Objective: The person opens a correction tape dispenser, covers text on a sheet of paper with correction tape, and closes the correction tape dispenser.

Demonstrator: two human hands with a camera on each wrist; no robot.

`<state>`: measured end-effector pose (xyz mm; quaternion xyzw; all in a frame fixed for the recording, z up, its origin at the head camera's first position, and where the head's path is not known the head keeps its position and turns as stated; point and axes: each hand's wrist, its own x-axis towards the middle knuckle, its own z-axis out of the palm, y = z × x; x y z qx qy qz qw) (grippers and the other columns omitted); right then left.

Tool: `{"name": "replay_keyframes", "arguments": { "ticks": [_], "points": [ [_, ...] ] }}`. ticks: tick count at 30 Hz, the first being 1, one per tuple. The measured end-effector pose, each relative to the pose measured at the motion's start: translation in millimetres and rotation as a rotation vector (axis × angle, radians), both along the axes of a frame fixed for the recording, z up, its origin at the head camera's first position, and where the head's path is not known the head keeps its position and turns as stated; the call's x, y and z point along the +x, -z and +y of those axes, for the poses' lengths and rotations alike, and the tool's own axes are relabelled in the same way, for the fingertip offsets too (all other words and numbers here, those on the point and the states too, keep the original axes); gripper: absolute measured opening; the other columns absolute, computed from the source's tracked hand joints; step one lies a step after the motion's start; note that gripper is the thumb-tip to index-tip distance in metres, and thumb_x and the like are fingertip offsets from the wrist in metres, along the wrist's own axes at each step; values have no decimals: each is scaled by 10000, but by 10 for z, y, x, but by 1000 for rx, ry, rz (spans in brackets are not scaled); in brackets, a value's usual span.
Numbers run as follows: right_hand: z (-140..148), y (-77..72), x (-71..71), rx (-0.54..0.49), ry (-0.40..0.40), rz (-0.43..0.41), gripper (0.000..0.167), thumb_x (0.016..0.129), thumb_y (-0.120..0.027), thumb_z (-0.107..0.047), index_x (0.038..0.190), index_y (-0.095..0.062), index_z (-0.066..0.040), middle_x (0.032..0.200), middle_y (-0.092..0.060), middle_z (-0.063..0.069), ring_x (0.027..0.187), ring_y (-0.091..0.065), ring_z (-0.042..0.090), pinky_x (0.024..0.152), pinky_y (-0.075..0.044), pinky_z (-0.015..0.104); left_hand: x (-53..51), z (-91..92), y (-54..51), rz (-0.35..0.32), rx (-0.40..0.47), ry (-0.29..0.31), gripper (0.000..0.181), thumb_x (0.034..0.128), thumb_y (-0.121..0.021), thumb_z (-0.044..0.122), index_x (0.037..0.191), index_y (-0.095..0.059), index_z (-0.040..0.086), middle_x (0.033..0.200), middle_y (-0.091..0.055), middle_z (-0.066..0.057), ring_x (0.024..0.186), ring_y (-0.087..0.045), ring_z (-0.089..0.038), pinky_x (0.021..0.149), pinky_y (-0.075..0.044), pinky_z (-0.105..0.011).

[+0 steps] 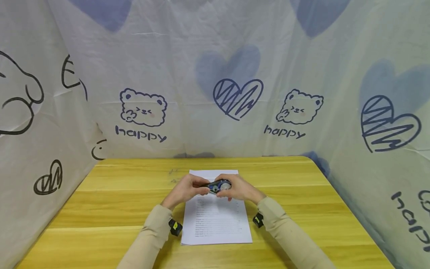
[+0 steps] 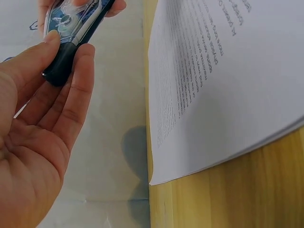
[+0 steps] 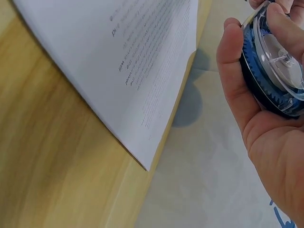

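A correction tape dispenser (image 1: 220,186) with a clear case and blue gear wheels is held above the printed paper (image 1: 218,220). My left hand (image 1: 186,189) pinches its dark narrow end between thumb and fingers; the left wrist view shows that dark end (image 2: 60,66) closely. The wide body lies in my right hand (image 1: 239,188), with fingers curled along its edge and the thumb on the case. In the right wrist view, the white tape spool (image 3: 280,59) shows through the clear shell. Both hands meet over the upper part of the sheet, apart from its surface.
The paper, apparently several sheets, lies on a yellow wood-grain table (image 1: 111,209). Small faint marks (image 1: 173,175) show on the table left of the paper's top. A white curtain (image 1: 188,112) with hearts and bears surrounds the table's back and sides.
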<state>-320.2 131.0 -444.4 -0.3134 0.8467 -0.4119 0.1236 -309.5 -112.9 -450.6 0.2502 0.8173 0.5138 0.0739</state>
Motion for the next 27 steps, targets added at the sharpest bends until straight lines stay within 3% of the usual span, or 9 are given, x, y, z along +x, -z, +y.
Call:
{"name": "replay_keyframes", "arguments": {
  "ticks": [10,14,18,21,27],
  "points": [
    [22,-7,-9,-45,18,-32,373,887,-739,-264,1236,-608,-255,1083,-638,85,810,-646,425,641,-578,506,-3,28,-52,19,-5,-28,272,898,-720,160,1147,-726,52,1024,-739,-122,871,-702,-367,763,-578,-485],
    [47,-12,-28,-12,35,-11,399,876,-752,-267,1247,-604,-248,1096,-626,95,779,-655,368,633,-582,481,26,37,-99,26,-19,-40,267,904,-710,139,1150,-720,36,1030,-735,-140,858,-708,-339,757,-585,-458],
    [64,0,-27,25,38,14,414,872,-758,-257,1253,-601,-223,1085,-628,105,727,-659,291,604,-587,437,14,14,-80,19,-16,-26,310,903,-714,151,1174,-702,2,1046,-729,-148,898,-704,-373,790,-580,-487],
    [67,12,-21,33,38,9,412,874,-756,-244,1254,-599,-217,1083,-628,105,702,-653,254,598,-588,423,21,-2,-78,15,-24,-29,327,899,-716,140,1181,-691,-24,1051,-726,-153,879,-714,-321,796,-581,-481],
    [96,20,-19,3,39,-24,417,880,-751,-238,1266,-596,-217,1116,-616,129,789,-660,352,614,-592,440,24,-23,-82,0,-39,-38,305,890,-723,118,1169,-702,-2,1043,-730,-139,847,-719,-217,809,-579,-485]
  ]
}}
